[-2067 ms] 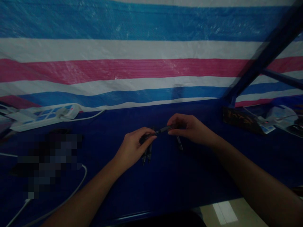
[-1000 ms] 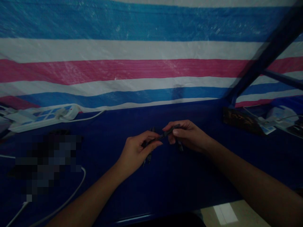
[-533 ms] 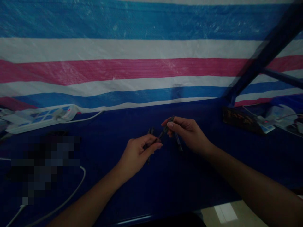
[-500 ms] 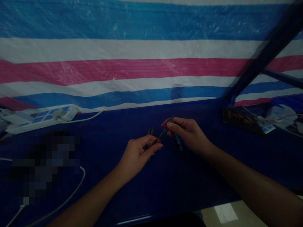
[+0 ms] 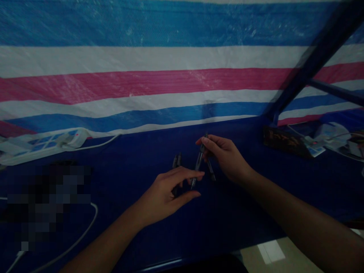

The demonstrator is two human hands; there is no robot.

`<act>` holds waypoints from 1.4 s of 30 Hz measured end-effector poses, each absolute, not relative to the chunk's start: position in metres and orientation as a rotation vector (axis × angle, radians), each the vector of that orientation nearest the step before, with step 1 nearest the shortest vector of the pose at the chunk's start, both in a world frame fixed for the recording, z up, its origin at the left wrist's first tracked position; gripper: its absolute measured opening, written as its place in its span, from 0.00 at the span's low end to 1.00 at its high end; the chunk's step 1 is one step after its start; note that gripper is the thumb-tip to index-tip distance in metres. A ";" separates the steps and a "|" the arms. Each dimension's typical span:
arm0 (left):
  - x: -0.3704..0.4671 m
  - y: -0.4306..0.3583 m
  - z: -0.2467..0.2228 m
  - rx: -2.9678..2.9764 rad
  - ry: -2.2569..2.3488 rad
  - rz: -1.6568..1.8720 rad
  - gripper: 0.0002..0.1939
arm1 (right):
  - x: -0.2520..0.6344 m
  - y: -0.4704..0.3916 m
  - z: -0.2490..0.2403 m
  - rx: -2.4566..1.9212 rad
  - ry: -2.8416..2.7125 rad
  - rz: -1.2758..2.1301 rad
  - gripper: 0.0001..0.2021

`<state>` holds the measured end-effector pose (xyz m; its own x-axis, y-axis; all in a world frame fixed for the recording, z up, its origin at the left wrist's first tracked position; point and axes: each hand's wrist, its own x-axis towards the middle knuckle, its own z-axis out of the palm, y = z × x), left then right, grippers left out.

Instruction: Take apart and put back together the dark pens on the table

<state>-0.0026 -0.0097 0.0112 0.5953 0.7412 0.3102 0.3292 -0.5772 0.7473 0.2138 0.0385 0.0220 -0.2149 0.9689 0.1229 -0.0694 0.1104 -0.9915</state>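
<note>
- Pen (image 5: 199, 157): pinched near its upper end by the right hand (image 5: 227, 153), apparently raised off the blue table (image 5: 227, 223), lower end slanting toward the left hand (image 5: 167, 189).
- Turned steeper than a second ago, more of the barrel now showing.
- Loosened at the left: thumb and forefinger now wide apart, lower end visible in the gap; cannot tell whether touching.
- Probably carried mainly by the right-hand pinch, leaving the left freer.
- Lying on the table: paired pens (image 5: 174, 163), partly behind the left hand; lone pen (image 5: 211, 170) beside the right.

Head view — forward; downward; near
</note>
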 end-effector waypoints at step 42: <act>0.003 -0.016 0.003 2.417 0.668 0.858 0.09 | 0.215 0.039 0.022 -1.094 -1.557 1.323 0.13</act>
